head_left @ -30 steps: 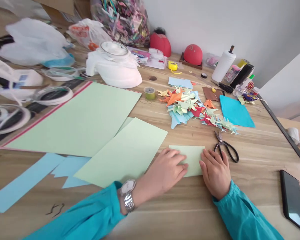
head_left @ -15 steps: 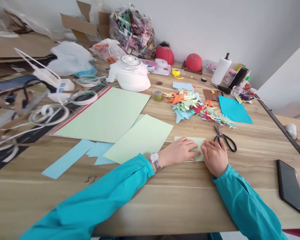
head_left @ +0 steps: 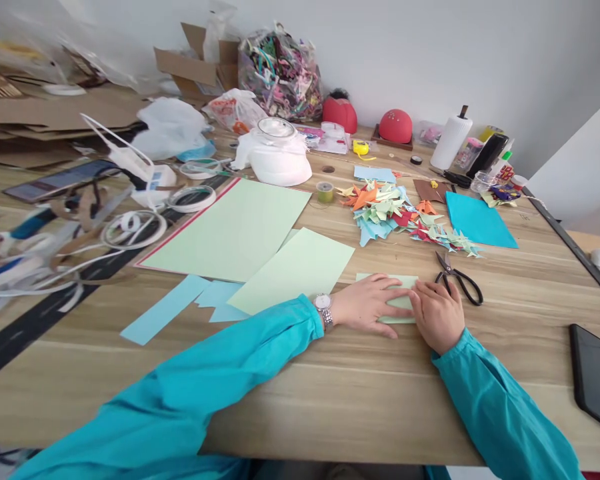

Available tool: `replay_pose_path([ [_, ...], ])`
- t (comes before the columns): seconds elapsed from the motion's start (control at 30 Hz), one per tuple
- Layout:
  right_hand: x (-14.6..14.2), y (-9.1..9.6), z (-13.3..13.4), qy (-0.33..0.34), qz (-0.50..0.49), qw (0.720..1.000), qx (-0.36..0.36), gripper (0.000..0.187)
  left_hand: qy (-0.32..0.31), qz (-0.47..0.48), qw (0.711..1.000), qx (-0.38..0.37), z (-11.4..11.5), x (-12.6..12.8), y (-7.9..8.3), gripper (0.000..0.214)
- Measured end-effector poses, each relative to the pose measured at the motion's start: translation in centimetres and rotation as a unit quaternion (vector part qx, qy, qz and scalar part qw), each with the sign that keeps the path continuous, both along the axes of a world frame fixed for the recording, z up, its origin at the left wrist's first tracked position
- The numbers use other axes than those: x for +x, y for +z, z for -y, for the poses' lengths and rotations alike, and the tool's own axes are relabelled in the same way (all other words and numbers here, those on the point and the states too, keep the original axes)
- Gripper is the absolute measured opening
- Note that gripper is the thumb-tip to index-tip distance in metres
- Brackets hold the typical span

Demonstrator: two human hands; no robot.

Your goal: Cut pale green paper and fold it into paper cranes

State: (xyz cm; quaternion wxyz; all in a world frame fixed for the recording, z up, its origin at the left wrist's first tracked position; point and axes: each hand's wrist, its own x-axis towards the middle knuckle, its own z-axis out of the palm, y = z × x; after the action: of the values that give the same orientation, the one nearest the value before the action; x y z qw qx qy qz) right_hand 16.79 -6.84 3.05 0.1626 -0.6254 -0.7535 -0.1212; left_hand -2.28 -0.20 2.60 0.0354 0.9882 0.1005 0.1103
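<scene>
A small pale green paper (head_left: 401, 302) lies flat on the wooden table, partly hidden under both hands. My left hand (head_left: 367, 303), with a watch at the wrist, rests on its left half, fingers spread and stretched out. At the paper's right edge, my right hand (head_left: 437, 313) is closed, its curled fingers pressed together against that edge. Just beyond the right hand lie black-handled scissors (head_left: 459, 277), blades apart. To the left are a larger pale green sheet (head_left: 300, 267), a wide green sheet with a red edge (head_left: 230, 230) and blue paper pieces (head_left: 167, 310).
A pile of folded paper shapes (head_left: 380, 210) sits farther back, beside a turquoise sheet (head_left: 480, 220) and a thread spool (head_left: 325, 193). A phone (head_left: 597, 377) lies at the right. Cables (head_left: 135, 230) and a white bundle (head_left: 280, 160) occupy the left and back.
The fingers of my left hand have spread wider on the small paper. My right hand stays at its right edge. The whole view has shifted, so things appear farther right.
</scene>
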Motion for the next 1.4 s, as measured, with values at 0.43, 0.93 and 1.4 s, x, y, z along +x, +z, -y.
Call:
replay_pose_path([
  [0.43, 0.1, -0.2, 0.6, 0.020, -0.028, 0.999, -0.016, 0.034, 0.072, 0.013, 0.997, 0.016, 2.7, -0.8, 0.1, 0.038],
  [0.93, 1.4, -0.9, 1.3, 0.097, -0.037, 0.995, 0.001, 0.039, 0.164, 0.022, 0.986, -0.003, 4.5, -1.7, 0.8, 0.043],
  [1.4, 2.4, -1.3, 1.4, 0.118, -0.017, 0.993, -0.014, 0.053, 0.172, 0.038, 0.984, -0.019, 4.6, -1.7, 0.6, 0.043],
])
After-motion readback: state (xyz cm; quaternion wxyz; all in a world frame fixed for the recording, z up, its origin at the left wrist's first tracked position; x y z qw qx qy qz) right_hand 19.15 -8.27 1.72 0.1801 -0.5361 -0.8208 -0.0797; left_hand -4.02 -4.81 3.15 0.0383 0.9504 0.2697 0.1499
